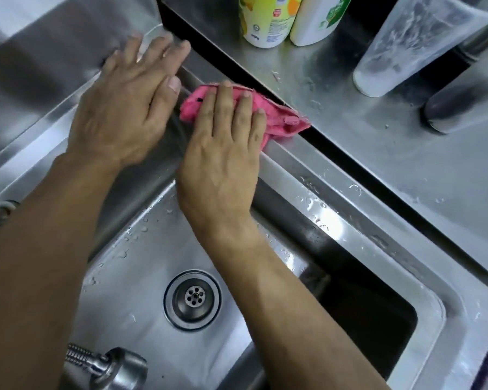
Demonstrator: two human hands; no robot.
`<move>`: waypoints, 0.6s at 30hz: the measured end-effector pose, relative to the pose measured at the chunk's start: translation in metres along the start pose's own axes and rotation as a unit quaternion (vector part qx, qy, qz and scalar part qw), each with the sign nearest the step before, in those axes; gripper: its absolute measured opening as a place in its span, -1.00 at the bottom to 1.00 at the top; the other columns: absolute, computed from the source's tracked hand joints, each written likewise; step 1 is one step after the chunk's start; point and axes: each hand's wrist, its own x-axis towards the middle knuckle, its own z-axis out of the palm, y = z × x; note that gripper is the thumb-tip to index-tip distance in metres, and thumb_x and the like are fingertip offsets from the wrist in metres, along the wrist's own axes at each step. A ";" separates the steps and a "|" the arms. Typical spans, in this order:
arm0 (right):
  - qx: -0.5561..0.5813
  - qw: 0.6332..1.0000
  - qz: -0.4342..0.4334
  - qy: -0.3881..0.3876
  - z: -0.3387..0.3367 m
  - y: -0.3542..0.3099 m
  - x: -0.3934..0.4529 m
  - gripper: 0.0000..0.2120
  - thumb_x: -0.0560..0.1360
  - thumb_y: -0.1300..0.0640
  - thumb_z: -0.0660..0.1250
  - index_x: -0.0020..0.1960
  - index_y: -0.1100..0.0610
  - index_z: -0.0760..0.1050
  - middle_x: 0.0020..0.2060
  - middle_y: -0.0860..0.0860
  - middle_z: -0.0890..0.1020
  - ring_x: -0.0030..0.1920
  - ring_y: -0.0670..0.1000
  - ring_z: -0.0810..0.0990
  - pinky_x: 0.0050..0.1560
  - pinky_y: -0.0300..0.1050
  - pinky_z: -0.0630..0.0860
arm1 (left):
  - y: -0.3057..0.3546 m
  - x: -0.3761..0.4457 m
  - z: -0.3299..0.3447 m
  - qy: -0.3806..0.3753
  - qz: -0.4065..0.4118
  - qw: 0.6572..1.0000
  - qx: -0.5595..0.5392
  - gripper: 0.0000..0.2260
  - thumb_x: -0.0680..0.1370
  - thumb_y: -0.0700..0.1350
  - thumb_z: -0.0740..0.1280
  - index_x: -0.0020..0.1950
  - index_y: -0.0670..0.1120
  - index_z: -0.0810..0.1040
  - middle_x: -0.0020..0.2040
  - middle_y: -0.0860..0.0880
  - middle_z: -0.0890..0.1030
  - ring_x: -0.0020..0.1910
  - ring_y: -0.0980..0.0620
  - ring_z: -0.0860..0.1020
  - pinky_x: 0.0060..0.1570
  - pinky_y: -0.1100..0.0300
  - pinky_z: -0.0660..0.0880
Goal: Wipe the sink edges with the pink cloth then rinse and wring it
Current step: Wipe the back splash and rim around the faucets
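Observation:
The pink cloth (282, 118) lies bunched on the far rim of the steel sink (335, 198), near its back left corner. My right hand (223, 153) presses flat on the cloth, fingers spread over it, palm down. My left hand (124, 108) rests flat and open on the sink's left rim, fingers apart, holding nothing, just left of the cloth. The basin below is wet, with a round drain (192, 299) in its floor.
A faucet head with a ribbed hose (107, 367) juts in at the bottom. On the raised steel counter (378, 153) behind the sink stand a yellow bottle (265, 18), a white bottle (316, 18), a clear plastic cup (406, 46) and a dark tumbler (462, 108). Water drops dot the rim.

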 end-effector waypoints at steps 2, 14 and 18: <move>0.007 1.000 -0.020 0.010 0.002 -0.012 0.016 -0.39 0.61 0.14 -0.20 0.66 0.23 0.00 0.66 0.17 0.08 0.65 0.26 -0.01 0.63 0.19 -0.14 | 0.000 -0.001 0.000 -0.019 0.021 1.000 0.011 -0.51 0.74 0.06 -0.15 0.69 0.04 0.07 0.67 -0.08 0.20 0.65 -0.18 0.10 0.60 -0.18 0.03; 0.007 0.999 -0.006 0.039 0.008 0.004 0.009 -0.45 0.72 0.03 0.07 0.65 0.19 0.10 0.64 0.13 0.17 0.63 0.23 0.11 0.62 0.15 -0.02 | 0.004 -0.001 0.004 -0.057 0.049 0.997 0.015 -0.46 0.71 0.04 -0.17 0.70 -0.07 0.04 0.70 -0.08 0.08 0.68 -0.13 0.00 0.63 -0.03 -0.04; 0.015 0.998 -0.007 0.063 0.009 0.024 -0.014 -0.44 0.69 0.10 0.17 0.64 0.17 0.16 0.64 0.11 0.20 0.63 0.24 0.12 0.62 0.15 -0.07 | 0.004 -0.004 0.006 -0.065 0.053 0.996 0.042 -0.44 0.70 0.07 -0.18 0.70 -0.07 -0.04 0.71 -0.06 0.00 0.68 -0.11 -0.04 0.63 0.00 -0.07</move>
